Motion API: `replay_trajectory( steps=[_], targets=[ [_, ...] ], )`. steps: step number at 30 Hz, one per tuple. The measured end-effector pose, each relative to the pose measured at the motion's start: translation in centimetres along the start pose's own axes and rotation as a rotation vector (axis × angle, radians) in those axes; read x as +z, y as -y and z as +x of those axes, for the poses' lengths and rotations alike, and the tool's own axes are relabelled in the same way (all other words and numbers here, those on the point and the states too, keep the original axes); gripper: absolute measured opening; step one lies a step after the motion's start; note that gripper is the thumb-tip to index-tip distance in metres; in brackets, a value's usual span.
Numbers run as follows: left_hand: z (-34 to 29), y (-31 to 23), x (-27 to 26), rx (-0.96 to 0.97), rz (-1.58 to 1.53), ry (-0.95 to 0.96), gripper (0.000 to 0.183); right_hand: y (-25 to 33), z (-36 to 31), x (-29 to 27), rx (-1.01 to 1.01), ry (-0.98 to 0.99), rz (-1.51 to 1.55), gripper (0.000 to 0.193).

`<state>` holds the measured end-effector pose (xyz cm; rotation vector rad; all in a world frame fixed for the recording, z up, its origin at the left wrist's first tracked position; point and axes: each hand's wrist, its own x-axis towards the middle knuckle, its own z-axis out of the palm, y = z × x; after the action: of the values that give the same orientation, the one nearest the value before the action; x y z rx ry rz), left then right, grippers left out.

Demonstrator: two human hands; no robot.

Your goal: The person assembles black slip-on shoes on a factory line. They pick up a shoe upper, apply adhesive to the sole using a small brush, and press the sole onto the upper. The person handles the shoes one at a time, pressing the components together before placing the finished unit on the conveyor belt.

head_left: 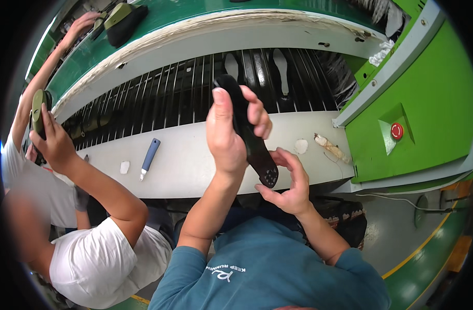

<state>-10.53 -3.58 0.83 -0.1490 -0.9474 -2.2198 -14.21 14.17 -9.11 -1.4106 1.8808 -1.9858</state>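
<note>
My left hand point(227, 139) is wrapped round the middle of a long black shoe point(254, 150), thumb on one side and fingers on the other. The shoe stands at a slant over the pale ledge, its far end above the conveyor. Small light dots show on its near end. My right hand point(293, 183) is beside that near end, with thumb and fingers spread apart around it. Whether its fingertips touch the shoe I cannot tell. On the ledge to the left lies a blue-handled knife point(150, 157).
A slatted conveyor point(169, 95) runs behind the ledge point(195, 175), carrying two grey-topped shoe pieces point(281, 67). A wrapped stick point(331, 147) lies at right, near a green machine point(427, 124) with a red button point(397, 130). At left, a co-worker's hand point(56, 142) holds an olive-and-black shoe point(38, 111).
</note>
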Motion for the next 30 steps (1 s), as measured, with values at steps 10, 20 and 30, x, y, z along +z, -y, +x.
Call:
replay_trajectory(
  steps=[10,20,30],
  targets=[
    [5.6,9.7,-4.3,-0.247,0.63,0.112,0.072,-5.9,-0.1,-2.8,0.252,-0.193,0.3,0.098],
    [22.9,22.5,-17.8,-0.057,1.717,-0.227,0.15,-6.7,-0.1,-3.4,0.322,-0.26,0.325,0.089],
    [20.7,26.5,-16.7,-0.162,1.55,-0.284,0.121,-7.2,0.2,-3.8,0.282,-0.247,0.27,0.085]
  ],
)
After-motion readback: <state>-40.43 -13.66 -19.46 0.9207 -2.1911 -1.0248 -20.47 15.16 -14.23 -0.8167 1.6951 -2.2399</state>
